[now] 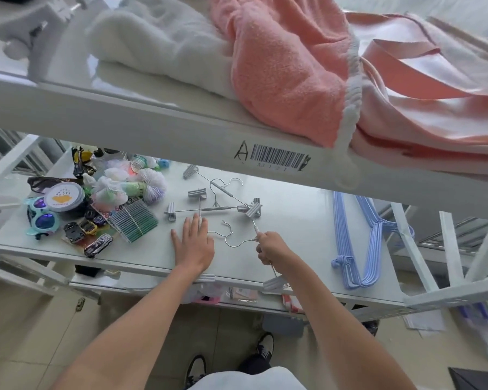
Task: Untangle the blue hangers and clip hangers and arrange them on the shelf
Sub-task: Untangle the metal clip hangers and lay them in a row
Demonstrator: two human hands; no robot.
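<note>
Several grey metal clip hangers (217,206) lie crossed over each other on the white shelf (299,237), their hooks interlaced. My left hand (193,243) lies flat with spread fingers on the bar of one clip hanger, whose lower clip sticks out at the shelf's front edge. My right hand (271,247) grips the bar of another clip hanger (273,281) that runs from the tangle down over the front edge. A neat bundle of blue hangers (358,249) lies to the right on the same shelf, apart from both hands.
Sunglasses (41,218), toy cars, mesh bags and a comb pack (134,222) crowd the shelf's left part. The upper shelf (152,114), with pink and white towels, overhangs close above. A lower shelf holds small packets. White rack struts stand at both sides.
</note>
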